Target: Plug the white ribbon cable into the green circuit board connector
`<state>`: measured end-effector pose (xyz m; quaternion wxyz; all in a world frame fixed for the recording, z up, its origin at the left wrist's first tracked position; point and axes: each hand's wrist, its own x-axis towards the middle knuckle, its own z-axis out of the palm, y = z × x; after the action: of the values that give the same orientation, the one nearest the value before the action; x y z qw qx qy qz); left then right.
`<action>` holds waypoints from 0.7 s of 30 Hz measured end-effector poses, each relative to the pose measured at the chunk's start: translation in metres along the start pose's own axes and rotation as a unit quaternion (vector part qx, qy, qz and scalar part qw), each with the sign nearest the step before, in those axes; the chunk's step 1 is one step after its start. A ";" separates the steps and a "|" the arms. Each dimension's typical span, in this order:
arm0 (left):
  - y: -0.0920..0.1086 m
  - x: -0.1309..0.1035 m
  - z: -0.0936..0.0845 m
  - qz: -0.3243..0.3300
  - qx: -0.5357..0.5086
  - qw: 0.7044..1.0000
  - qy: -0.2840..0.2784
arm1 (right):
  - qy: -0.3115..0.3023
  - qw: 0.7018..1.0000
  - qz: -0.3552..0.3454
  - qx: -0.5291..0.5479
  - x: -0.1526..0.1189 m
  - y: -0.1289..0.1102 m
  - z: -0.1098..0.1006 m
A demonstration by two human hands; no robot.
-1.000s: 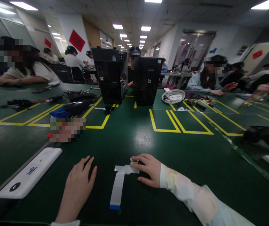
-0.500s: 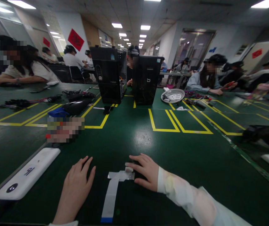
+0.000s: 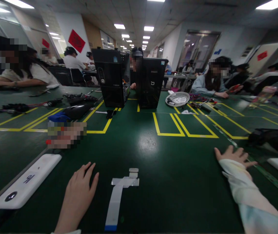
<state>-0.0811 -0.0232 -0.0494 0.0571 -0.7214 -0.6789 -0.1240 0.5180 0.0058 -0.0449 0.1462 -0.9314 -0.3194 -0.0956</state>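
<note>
A flat white ribbon cable (image 3: 114, 203) lies on the green table, folded at its upper part, with a blue end near me and a small connector end (image 3: 133, 174) at the top. My left hand (image 3: 80, 188) rests on the table to the left of the cable, fingers stretched out and holding nothing. Far to the right of the cable is my right hand (image 3: 235, 156), its fingers spread wide, close to a strip along the table; nothing shows in it.
A white power bank-like device (image 3: 29, 182) lies at left. Two black computer towers (image 3: 112, 78) stand across the table. A white basket (image 3: 177, 99), cables, tools and yellow tape outlines lie farther off. Several people sit around. Black gear (image 3: 270, 139) is at right.
My right hand has left the ribbon cable's connector end and moved far to the right, fingers spreading. My left hand and the cable have stayed put.
</note>
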 end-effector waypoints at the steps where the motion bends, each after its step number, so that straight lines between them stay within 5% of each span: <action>1: 0.000 0.000 0.000 0.000 0.000 1.000 0.000 | -0.013 1.000 0.016 0.003 0.004 0.013 -0.002; 5: -0.001 0.000 0.002 -0.002 0.000 1.000 0.009 | -0.061 0.998 0.017 -0.013 0.006 0.036 -0.006; 13: -0.002 -0.001 0.003 0.008 0.006 0.999 0.034 | -0.078 0.996 0.007 -0.047 0.007 0.038 -0.008; 18: 0.000 0.000 0.001 0.011 0.006 0.999 0.036 | -0.114 0.990 -0.053 -0.065 0.007 0.062 -0.001; 21: 0.001 0.000 0.001 0.008 0.004 0.999 0.032 | -0.078 0.984 -0.136 -0.089 0.002 0.084 0.011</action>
<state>-0.0805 -0.0227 -0.0502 0.0826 -0.7220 -0.6718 -0.1436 0.5725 -0.0524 -0.0726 0.0233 -0.8931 -0.4440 -0.0692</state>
